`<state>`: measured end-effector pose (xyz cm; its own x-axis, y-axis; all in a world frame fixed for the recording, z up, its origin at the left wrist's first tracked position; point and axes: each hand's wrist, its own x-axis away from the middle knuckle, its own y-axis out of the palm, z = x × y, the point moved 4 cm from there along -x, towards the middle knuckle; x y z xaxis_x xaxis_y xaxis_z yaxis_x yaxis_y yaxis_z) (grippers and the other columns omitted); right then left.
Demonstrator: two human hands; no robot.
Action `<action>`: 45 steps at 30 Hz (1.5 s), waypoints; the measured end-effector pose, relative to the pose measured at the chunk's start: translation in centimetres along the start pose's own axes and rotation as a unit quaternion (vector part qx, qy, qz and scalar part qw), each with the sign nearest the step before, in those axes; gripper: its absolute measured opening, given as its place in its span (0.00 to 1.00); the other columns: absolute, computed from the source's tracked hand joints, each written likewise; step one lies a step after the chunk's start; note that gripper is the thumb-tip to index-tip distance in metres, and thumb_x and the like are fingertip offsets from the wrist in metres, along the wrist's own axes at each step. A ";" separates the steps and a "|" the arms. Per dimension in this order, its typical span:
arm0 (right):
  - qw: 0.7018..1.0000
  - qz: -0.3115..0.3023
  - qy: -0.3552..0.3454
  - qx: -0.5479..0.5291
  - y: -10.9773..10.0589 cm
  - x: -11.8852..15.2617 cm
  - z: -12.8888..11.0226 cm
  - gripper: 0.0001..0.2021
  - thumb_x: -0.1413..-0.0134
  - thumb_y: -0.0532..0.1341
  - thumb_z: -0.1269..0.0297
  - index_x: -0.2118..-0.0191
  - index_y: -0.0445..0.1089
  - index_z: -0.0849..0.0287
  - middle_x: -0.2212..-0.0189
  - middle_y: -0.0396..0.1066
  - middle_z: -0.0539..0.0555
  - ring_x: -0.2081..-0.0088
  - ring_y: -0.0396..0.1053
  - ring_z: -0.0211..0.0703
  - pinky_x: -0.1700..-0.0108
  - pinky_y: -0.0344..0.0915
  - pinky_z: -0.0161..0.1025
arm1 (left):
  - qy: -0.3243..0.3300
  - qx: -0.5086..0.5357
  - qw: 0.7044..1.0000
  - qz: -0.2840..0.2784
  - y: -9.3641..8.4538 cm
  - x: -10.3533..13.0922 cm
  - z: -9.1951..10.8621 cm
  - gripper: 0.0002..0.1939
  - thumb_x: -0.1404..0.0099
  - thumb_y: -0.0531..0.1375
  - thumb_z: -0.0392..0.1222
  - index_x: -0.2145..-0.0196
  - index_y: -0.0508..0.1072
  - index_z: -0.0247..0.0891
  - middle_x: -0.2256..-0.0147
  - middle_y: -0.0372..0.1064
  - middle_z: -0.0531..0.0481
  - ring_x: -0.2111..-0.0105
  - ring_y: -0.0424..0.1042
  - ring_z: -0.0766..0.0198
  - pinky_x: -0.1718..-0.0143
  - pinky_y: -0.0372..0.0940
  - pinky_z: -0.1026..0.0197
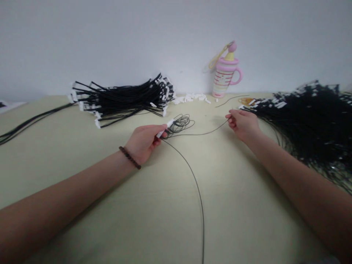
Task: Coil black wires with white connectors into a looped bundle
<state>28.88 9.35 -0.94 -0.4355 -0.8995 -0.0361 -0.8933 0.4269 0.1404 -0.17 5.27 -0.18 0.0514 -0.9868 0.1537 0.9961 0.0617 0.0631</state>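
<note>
Black wire (203, 134) running from left fingers (160, 129) to right fingers (232, 124) | left: pinching white piece (170, 123), coil (179, 124) just beyond the fingertips | right: pinching the wire's stretched portion | step in hand: apparently parting wire from the coil | next move: likely calls for steady left pinch and gentle right tension, so the loops stay untangled

Black straight-cable bundle (121, 97): back L, on pale green flat table (132, 216)
Small white blocky pieces (192, 98): btwn bundle & tall pink-handled striped cup (223, 77)
Cup: back, R of ctr, before pale flat wall (115, 36)
Black tangled cable heap (316, 124): R of R hand (243, 123)
Thin black wire coil (180, 124): at L hand (145, 141), before pieces
</note>
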 end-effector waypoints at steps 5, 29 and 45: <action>0.978 -0.199 -0.020 0.062 4.4 4.2 -0.4 0.06 0.55 0.62 0.67 0.73 0.66 0.65 0.71 0.72 0.56 0.78 0.66 0.29 0.80 0.58 0.26 | -0.002 -0.022 1.000 -0.010 0.1 0.1 0.0 0.09 0.53 0.64 0.40 0.75 0.72 0.31 0.77 0.65 0.49 0.79 0.61 0.73 0.85 0.51 0.72; 0.881 -0.434 -0.009 0.188 5.5 7.4 -0.8 0.15 0.48 0.55 0.53 0.64 0.69 0.60 0.91 0.55 0.42 0.92 0.46 0.26 0.90 0.41 0.26 | 0.017 0.099 0.992 -0.071 0.1 -0.4 0.1 0.03 0.47 0.60 0.35 0.74 0.70 0.32 0.79 0.64 0.52 0.79 0.62 0.73 0.81 0.56 0.71; 0.957 -0.270 0.105 -0.009 3.1 3.3 -0.6 0.09 0.50 0.56 0.56 0.70 0.56 0.55 0.86 0.53 0.42 0.83 0.60 0.31 0.80 0.56 0.28 | 0.042 0.049 0.995 -0.079 -0.2 -0.3 1.3 0.03 0.47 0.60 0.34 0.77 0.71 0.32 0.79 0.64 0.51 0.79 0.63 0.73 0.80 0.57 0.71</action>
<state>24.72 7.61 -0.08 0.1235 -0.9881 0.0918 -0.9790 -0.1061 0.1743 -0.45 5.74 1.01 -0.0956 -0.9941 0.0505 0.9805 -0.0853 0.1771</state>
